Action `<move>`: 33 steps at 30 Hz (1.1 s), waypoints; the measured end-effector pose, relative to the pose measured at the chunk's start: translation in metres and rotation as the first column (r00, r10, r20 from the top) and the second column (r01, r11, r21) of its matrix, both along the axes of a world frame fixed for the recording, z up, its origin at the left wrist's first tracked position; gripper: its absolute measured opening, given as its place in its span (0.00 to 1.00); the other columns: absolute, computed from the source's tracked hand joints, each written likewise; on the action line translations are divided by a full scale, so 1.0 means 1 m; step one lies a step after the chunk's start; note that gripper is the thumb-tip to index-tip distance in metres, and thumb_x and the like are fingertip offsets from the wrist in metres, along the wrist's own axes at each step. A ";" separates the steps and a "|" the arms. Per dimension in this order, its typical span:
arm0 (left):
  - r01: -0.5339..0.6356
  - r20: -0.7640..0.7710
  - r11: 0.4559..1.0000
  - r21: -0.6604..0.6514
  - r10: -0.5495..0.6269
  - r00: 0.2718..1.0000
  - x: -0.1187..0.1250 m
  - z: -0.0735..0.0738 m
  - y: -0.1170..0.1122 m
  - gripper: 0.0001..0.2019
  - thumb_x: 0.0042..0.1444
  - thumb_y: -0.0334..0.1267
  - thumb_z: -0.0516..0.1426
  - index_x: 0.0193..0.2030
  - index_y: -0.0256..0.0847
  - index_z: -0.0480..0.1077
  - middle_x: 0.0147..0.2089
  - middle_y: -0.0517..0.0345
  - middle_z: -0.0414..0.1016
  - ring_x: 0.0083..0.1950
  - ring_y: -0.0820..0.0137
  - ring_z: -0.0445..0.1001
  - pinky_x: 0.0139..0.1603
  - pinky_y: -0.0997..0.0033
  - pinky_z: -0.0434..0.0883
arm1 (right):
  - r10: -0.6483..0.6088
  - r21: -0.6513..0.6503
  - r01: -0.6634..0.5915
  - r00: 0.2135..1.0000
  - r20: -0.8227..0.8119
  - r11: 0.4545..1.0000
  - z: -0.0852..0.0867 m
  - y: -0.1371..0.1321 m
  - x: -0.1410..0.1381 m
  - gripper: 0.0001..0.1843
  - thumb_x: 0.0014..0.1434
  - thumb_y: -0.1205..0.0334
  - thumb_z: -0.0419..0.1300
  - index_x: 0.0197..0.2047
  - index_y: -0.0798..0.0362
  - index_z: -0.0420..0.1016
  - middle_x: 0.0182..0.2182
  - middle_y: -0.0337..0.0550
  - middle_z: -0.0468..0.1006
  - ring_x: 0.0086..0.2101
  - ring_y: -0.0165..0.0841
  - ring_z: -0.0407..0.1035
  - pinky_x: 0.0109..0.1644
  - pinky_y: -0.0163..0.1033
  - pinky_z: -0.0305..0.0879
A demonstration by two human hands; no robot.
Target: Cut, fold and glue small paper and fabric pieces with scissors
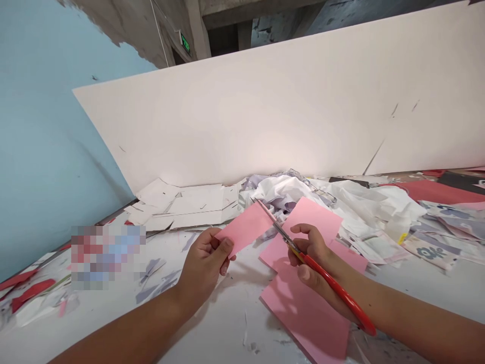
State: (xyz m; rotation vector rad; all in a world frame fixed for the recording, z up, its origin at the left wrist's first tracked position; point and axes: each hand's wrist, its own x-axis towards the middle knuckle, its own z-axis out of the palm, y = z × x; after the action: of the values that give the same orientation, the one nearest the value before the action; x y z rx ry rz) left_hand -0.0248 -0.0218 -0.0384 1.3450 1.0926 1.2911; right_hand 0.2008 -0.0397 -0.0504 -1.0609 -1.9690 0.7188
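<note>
Between thumb and fingers, my left hand [210,258] pinches a small rectangle of pink paper [246,227] above the table. My right hand [312,253] grips red-handled scissors [333,285]. The metal blades point up and to the left, at the right end of the held paper; whether they cut into it I cannot tell. Beneath my right hand lie several more pink sheets [303,313], overlapping on the white table [223,323]. My right fingers partly cover the scissors near the pivot.
Crumpled white and grey paper or plastic [288,189] is heaped behind my hands. Flat white cardboard [189,205] lies left of it. Printed paper pieces [432,247] and red sheets [435,192] are at right. A tall white panel [265,111] stands across the back, beside a blue wall [45,126].
</note>
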 end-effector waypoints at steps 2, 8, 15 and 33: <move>-0.002 -0.003 1.000 0.004 0.002 1.000 0.000 0.000 0.000 0.09 0.50 0.44 0.56 0.32 0.41 0.65 0.22 0.68 0.63 0.17 0.85 0.56 0.22 0.80 0.60 | 0.051 -0.103 -0.050 0.999 0.007 0.993 0.007 -0.004 0.001 0.28 0.55 0.38 0.40 0.50 0.48 0.39 0.27 0.36 0.59 0.23 0.28 0.56 0.27 0.35 0.60; -0.015 0.008 1.000 -0.014 0.015 1.000 0.001 0.000 0.000 0.10 0.49 0.44 0.56 0.32 0.40 0.66 0.22 0.68 0.63 0.16 0.85 0.56 0.22 0.80 0.61 | 0.039 -0.204 -0.031 0.999 0.034 0.978 0.015 -0.008 0.004 0.22 0.58 0.43 0.43 0.47 0.48 0.41 0.25 0.32 0.56 0.22 0.26 0.51 0.26 0.34 0.56; -0.011 0.029 1.000 -0.018 0.011 1.000 0.001 0.001 0.001 0.10 0.49 0.45 0.57 0.32 0.41 0.65 0.22 0.68 0.64 0.16 0.84 0.56 0.22 0.79 0.60 | 0.032 -0.223 -0.026 0.999 0.025 0.975 0.018 -0.010 0.003 0.18 0.58 0.45 0.43 0.42 0.49 0.44 0.23 0.31 0.55 0.21 0.26 0.48 0.24 0.32 0.53; 0.022 0.034 0.998 -0.056 -0.020 0.999 0.000 0.000 0.001 0.11 0.49 0.45 0.56 0.32 0.40 0.64 0.20 0.67 0.63 0.16 0.83 0.57 0.18 0.81 0.56 | -0.052 -0.200 0.035 0.995 -0.081 0.979 0.014 -0.010 -0.003 0.28 0.51 0.34 0.42 0.44 0.47 0.43 0.21 0.30 0.54 0.19 0.26 0.51 0.23 0.34 0.55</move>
State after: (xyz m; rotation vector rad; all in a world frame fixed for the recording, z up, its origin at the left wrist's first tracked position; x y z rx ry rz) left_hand -0.0248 -0.0211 -0.0382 1.2855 1.0814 1.2538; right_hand 0.1979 -0.0496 -0.0361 -1.1673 -1.8238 0.9366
